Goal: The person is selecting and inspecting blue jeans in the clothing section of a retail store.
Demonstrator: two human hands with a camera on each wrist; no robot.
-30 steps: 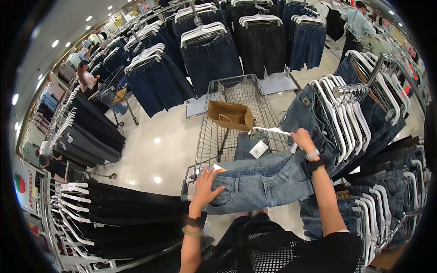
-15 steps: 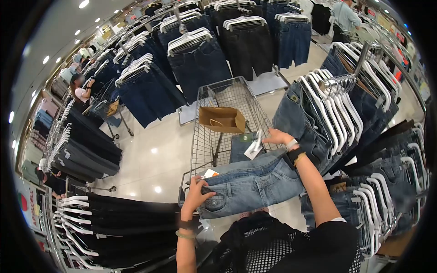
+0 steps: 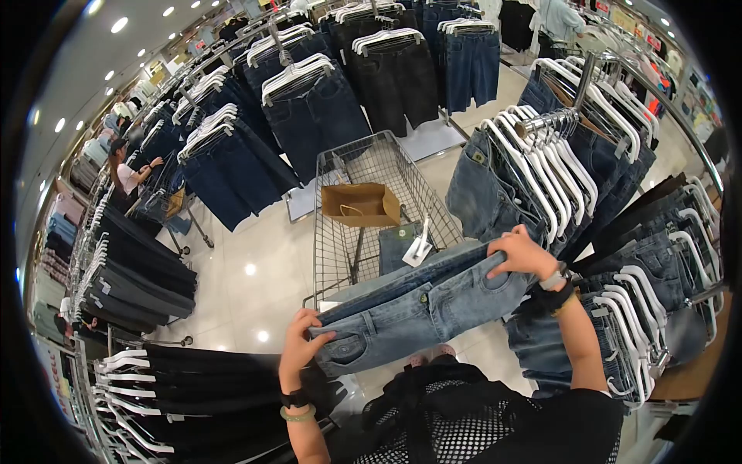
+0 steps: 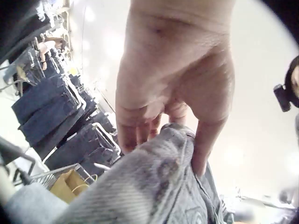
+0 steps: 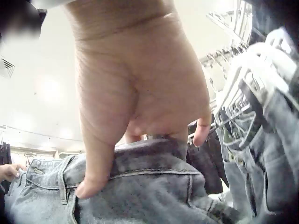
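A pair of light-blue jeans (image 3: 421, 313) stretches by its waistband between both hands, over the near end of the cart. My left hand (image 3: 300, 348) pinches the waistband's left end, thumb on the near side above the pocket. In the left wrist view the thumb and fingers straddle the denim (image 4: 140, 179). My right hand (image 3: 524, 254) grips the right end; in the right wrist view its thumb (image 5: 92, 186) presses the outside of the waistband, with the fingers behind. Beyond it, another pair of jeans (image 3: 393, 246) with a white tag (image 3: 418, 250) lies in the cart.
The wire shopping cart (image 3: 325, 255) holds a brown paper bag (image 3: 359, 204). Jeans on white hangers (image 3: 541, 170) crowd the right side. Black trousers (image 3: 216, 387) hang at the near left, dark jeans (image 3: 313, 116) ahead. A person (image 3: 127, 174) stands far left beside another cart.
A second ago the right hand held a white hanger; it has let go and moved to the waistband's right end. The left hand, earlier laid over the waistband, now pinches it. The waistband is stretched straighter.
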